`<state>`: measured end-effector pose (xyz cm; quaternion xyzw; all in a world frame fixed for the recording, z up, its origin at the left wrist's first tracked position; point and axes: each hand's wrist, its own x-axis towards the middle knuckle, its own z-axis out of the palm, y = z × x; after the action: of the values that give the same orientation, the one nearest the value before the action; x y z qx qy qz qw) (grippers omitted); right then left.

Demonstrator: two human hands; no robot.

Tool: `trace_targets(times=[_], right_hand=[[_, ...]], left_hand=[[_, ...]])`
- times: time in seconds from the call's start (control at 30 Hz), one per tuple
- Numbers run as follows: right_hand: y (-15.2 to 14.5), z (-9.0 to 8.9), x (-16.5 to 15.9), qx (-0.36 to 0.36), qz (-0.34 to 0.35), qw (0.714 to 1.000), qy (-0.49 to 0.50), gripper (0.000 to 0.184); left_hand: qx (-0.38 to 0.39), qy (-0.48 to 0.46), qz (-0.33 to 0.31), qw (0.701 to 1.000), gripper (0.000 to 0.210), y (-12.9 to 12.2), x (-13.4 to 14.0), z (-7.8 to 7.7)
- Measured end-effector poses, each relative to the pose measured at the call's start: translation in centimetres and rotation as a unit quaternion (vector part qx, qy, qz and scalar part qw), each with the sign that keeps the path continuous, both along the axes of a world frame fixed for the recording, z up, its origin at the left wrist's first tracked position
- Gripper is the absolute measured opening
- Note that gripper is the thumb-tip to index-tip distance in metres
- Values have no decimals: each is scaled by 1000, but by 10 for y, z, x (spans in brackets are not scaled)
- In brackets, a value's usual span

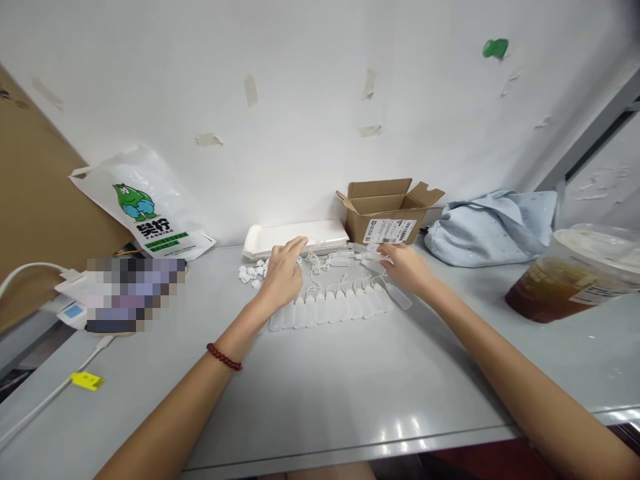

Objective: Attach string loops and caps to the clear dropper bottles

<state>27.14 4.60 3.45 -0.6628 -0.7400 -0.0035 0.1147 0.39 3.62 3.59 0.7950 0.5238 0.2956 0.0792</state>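
A row of translucent plastic sleeves [333, 307] with thin white strings at their upper ends lies across the middle of the table. My left hand [284, 275] is over the row's left end, its fingers stretched forward and apart from the thumb, with nothing visible in them. Beside it sits a heap of small white caps [253, 271]. White strings [320, 263] lie tangled between the hands. At the row's right end, my right hand [406, 267] has its fingers closed at a clear plastic sleeve [375, 257]. Another sleeve [399, 295] lies at a slant below that hand.
Behind the hands are a white flat stack [265, 241] and an open cardboard box [383, 223]. To the right are a light blue cloth bundle [490, 227] and a drink cup [560, 280]. A white bag [145, 207], a blurred device [133, 297] and a cable [45, 403] are left.
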Motion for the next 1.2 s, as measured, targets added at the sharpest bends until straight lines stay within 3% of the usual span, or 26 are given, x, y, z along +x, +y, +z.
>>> trace_targets(times=[0.17,0.3,0.4,0.57,0.73,0.9,1.2], right_hand=[[2,1,4,17,14,1000,8,28],[-6,8,3,94,42,993,53,25],[-17,12,-3,162,87,977,106,19],[-33,13,-20,225,156,946,174,15],[-40,11,-33,219,194,940,178,13],[-41,9,-35,212,207,939,176,12],[-41,5,-38,173,198,942,206,13]], left_hand=[[-26,4,5,1000,69,0,-2,1],[-16,-4,8,1000,70,3,-5,-2],[-52,4,14,999,68,6,-5,-4],[9,-19,22,1000,63,5,-5,-2],[63,-2,38,997,61,3,-9,-4],[48,32,35,998,50,6,-9,-11],[52,-30,63,996,48,1,-7,-5]])
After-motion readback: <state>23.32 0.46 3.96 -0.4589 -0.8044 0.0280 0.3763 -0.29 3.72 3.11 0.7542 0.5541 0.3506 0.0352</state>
